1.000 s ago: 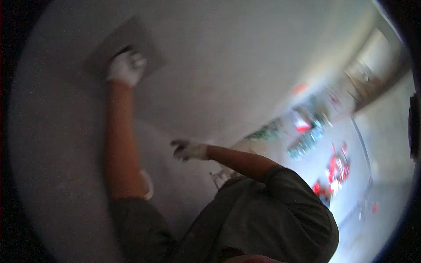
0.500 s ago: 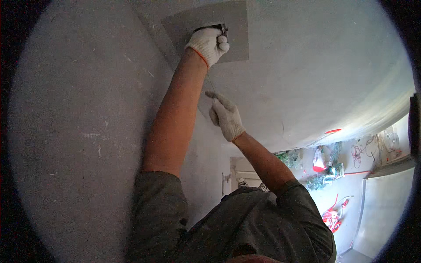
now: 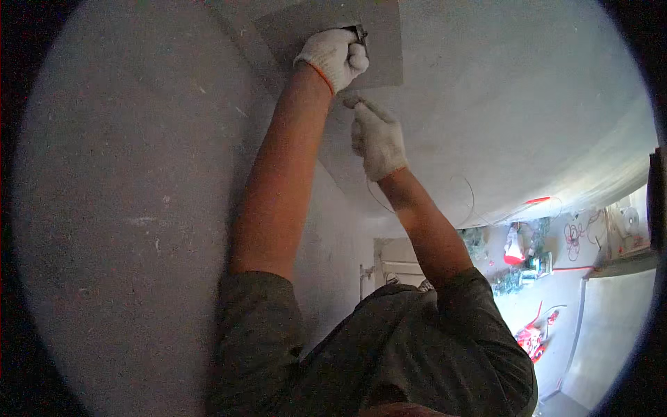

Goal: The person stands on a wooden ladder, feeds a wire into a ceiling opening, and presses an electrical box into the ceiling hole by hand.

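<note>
My left hand (image 3: 332, 60), in a white knit glove with an orange cuff, grips the dark handle of a square grey trowel (image 3: 381, 67), held flat on the grey plastered surface overhead, near a corner line. Just below the trowel's edge is my right hand (image 3: 377, 142), also gloved, its fingers bunched with a grimy fingertip on top; what they hold, if anything, I cannot make out. A thin wire (image 3: 470, 193) loops loosely beside and below this hand, near the surface.
A grey wall (image 3: 125, 174) fills the left. Far below are a pale door (image 3: 394, 250), a red-and-white sack (image 3: 514, 247), green plastic wrapping, coiled red cable (image 3: 572, 238), a small red pile (image 3: 530, 340) on the floor and a white fan-like object (image 3: 629, 221) at the right.
Since a second ago the trowel has moved right and up in view as the camera turned. My right hand has risen toward the trowel, and loose loops of wire now show beside it.
</note>
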Demonstrator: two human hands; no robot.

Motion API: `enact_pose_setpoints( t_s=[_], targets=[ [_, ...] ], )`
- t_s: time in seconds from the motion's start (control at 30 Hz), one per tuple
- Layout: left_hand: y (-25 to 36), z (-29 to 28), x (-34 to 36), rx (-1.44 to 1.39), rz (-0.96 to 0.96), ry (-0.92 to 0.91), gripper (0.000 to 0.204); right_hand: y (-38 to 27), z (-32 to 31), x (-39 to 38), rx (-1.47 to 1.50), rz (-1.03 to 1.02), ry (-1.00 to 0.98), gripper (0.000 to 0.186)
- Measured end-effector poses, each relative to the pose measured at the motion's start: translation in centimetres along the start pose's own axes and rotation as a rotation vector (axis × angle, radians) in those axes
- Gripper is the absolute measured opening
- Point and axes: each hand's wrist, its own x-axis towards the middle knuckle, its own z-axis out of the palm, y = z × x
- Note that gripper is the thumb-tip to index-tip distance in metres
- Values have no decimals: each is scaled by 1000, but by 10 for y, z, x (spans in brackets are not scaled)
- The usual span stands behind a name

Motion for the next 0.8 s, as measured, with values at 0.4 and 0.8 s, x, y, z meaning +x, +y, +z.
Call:
enact_pose_setpoints(
  t_s=[0.4, 0.8],
  targets=[
    [-1, -13, 9, 415, 151, 17, 8, 7, 13, 34, -332, -400, 134, 30],
    [-10, 5, 1, 116, 133, -2, 18, 3, 5, 46, -452, -513, 206, 31]
  ],
)
